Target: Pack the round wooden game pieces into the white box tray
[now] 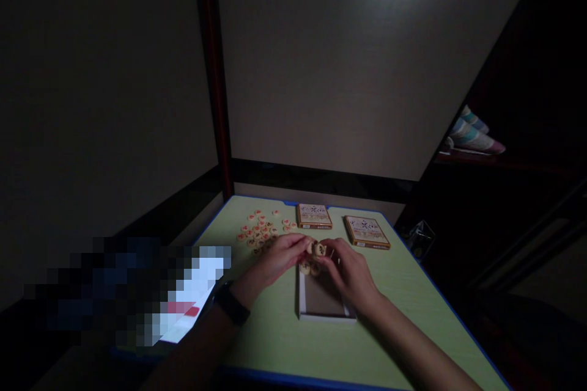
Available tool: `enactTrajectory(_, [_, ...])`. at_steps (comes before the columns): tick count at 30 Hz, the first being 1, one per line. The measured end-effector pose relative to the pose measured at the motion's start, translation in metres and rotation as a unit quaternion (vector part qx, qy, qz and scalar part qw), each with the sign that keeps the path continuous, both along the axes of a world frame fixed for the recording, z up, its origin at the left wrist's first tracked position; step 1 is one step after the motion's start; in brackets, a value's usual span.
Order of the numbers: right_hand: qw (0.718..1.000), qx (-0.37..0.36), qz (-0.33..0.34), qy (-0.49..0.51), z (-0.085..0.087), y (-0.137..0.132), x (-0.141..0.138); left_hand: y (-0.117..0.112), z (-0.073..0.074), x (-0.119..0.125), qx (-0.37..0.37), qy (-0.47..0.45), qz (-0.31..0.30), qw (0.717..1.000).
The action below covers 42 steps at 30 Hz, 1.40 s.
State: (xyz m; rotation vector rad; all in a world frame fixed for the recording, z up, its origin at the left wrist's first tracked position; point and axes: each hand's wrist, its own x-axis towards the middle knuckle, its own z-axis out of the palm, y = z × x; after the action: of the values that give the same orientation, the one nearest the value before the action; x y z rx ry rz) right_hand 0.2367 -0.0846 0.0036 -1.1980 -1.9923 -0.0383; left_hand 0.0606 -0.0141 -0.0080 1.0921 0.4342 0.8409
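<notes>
Both hands meet over the far end of an open white box (323, 305) on a green table (284, 342). My left hand (277, 261), with a dark watch on its wrist, and my right hand (351, 272) pinch small round wooden game pieces (317, 250) between their fingertips. Two more such pieces lie just below the fingers at the box's far end. A loose heap of round pieces with red marks (261, 229) lies on the table beyond my left hand.
Two flat orange-rimmed boxes, one (313, 215) and another (367, 231), lie at the table's far side. A blurred-out patch covers something at the left edge. Pale walls rise behind. A dark shelf with folded cloth (472, 134) stands to the right.
</notes>
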Motion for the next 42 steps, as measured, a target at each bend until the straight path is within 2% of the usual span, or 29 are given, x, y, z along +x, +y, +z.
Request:
enactTrajectory(7, [1.0,0.015,0.022,0.012,-0.001,-0.001,-0.004,-0.007,0.005,-0.004,-0.013,0.005,-0.047,0.999])
enactTrajectory(13, [0.997,0.031,0.066,0.036,-0.001,-0.003,-0.005,-0.006,0.006,-0.008,0.003,0.011,-0.057,0.998])
enactTrajectory(18, [0.995,0.044,0.078,0.048,-0.002,-0.004,-0.008,-0.005,0.003,-0.009,0.021,0.019,-0.068,0.997])
enactTrajectory(28, [0.99,0.076,0.103,0.055,-0.007,-0.003,-0.01,-0.011,0.012,-0.01,0.005,0.017,-0.081,0.997])
enactTrajectory(35, [0.99,0.045,0.107,0.081,-0.012,-0.003,-0.014,-0.016,0.016,-0.012,0.001,0.029,-0.072,0.997])
enactTrajectory(42, [0.982,-0.027,0.085,0.168,-0.01,-0.004,-0.018,-0.014,0.007,-0.007,-0.014,-0.021,-0.089,0.996])
